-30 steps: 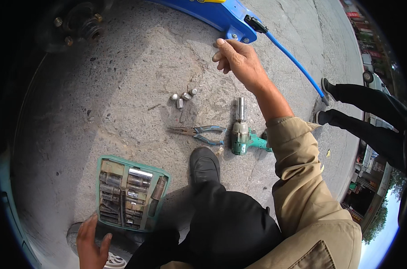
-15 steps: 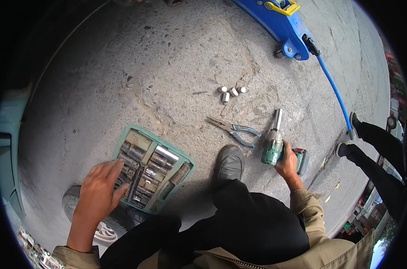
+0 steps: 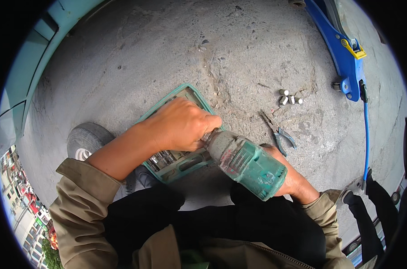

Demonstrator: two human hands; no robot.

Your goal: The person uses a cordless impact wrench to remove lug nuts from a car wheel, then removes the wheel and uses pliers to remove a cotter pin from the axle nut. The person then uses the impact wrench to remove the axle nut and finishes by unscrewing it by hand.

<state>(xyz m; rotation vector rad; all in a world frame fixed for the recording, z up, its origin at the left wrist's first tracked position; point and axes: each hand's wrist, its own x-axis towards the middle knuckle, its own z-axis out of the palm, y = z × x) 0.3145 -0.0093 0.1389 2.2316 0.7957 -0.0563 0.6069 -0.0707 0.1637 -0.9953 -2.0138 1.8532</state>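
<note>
A green cordless impact wrench (image 3: 252, 168) is held up in front of me, its nose pointing to the upper left. My left hand (image 3: 183, 123) is closed around the nose end and covers whatever is fitted there. Behind the tool's body, my right hand (image 3: 287, 175) grips it from the right; most of those fingers are hidden. Under my left hand and forearm lies an open green socket case (image 3: 203, 99), partly covered, with several metal sockets (image 3: 163, 159) showing in it.
Pliers (image 3: 279, 132) lie on the concrete right of the case, with several lug nuts (image 3: 291, 99) beyond. A blue floor jack (image 3: 347, 67) stands far right, near another person's legs (image 3: 369, 219). Left are a wheel (image 3: 89, 139) and a teal vehicle body (image 3: 33, 58).
The impact wrench has come up and left from beside my right foot, in my right hand. My left hand has moved from over the case to grip its nose. The view has shifted left.
</note>
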